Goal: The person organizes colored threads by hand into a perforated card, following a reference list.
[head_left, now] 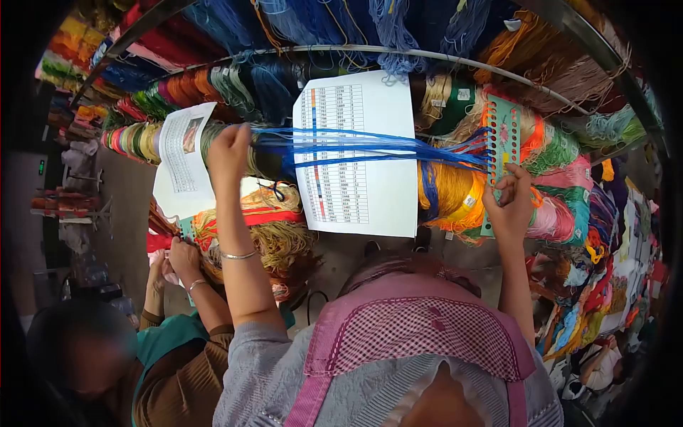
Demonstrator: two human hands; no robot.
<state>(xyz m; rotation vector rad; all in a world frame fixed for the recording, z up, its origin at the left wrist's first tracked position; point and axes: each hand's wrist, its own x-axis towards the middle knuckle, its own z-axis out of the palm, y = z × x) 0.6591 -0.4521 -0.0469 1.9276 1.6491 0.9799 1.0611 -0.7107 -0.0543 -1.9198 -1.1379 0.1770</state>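
My left hand [229,155] is closed in a fist on one end of a bundle of blue embroidery threads [356,146]. The strands stretch taut across a printed chart sheet [388,192] to a green punched thread card [506,117] on the right. They end at the holes along the card's left edge. My right hand [510,203] is at the card's lower part with its fingers curled, apparently gripping it; the fingertips partly hide the contact. A yellow patch and a flower picture show on the card.
Thread skeins in many colours hang on a rail [356,48] and lie beneath the sheet, including a golden skein [448,186]. A second chart sheet [186,160] lies at left. A co-worker's hands [183,260] hold pink and red threads close to my left arm.
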